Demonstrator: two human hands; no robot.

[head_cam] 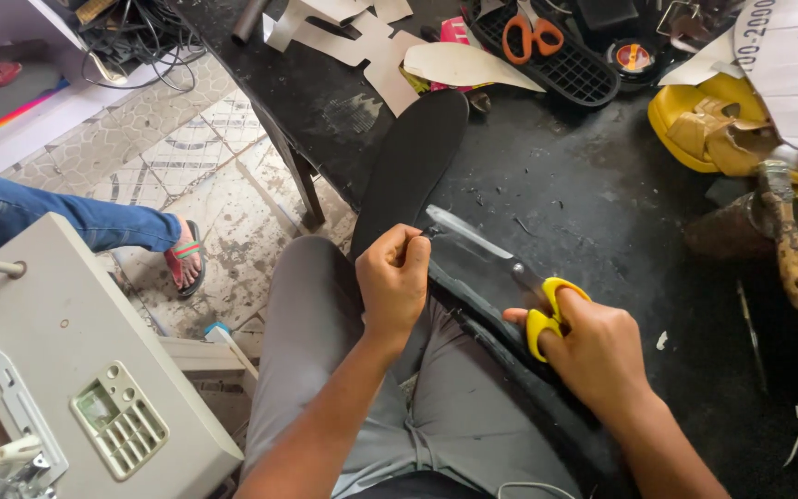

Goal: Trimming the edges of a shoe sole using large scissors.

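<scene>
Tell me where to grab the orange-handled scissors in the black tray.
Take the orange-handled scissors by the two loops, coming from above on the near side. They lie flat in the black tray, loops toward the person and blades pointing to the far edge, so the loops are the reachable, blunt end.

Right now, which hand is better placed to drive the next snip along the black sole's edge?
The right hand: its fingers are already through the yellow-handled scissors, blades open at the black sole. The left hand pinches the sole's edge by the blade tips, steadying it.
</scene>
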